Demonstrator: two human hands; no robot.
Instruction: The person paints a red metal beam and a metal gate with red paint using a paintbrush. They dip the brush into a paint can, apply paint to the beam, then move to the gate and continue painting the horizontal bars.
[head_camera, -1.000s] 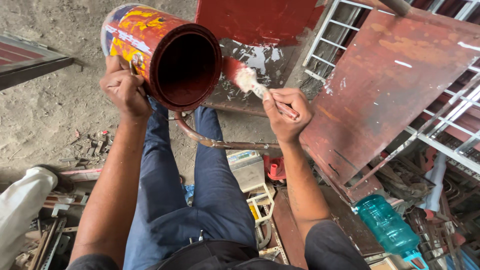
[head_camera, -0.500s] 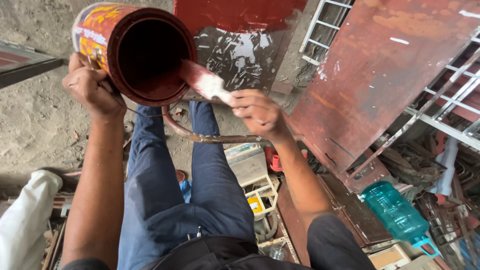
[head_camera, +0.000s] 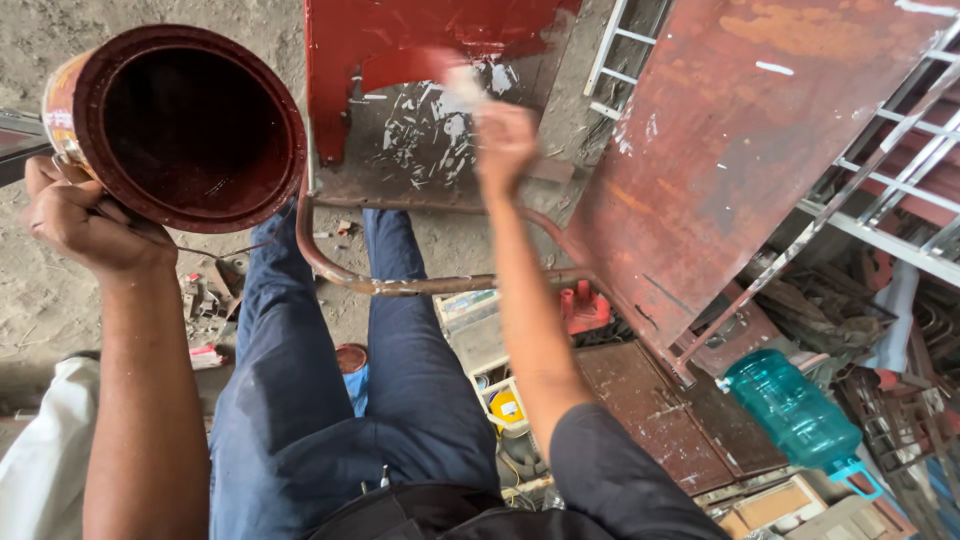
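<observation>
My left hand grips a round paint can, tilted so its dark red inside faces me. My right hand is stretched forward, shut on a paintbrush whose red-loaded bristles are blurred against a metal panel. The panel's top and left side are painted red; its lower part is bare grey with scratches. My legs in blue trousers lie below, between the two arms.
A large rusty red metal sheet leans at the right. A curved rusty pipe crosses over my legs. A teal water bottle, white metal grilles, scrap boxes and a white cloth lie around on sandy ground.
My right hand has taken the brush out of the can and reached forward to the panel. The can has come closer and further left in view.
</observation>
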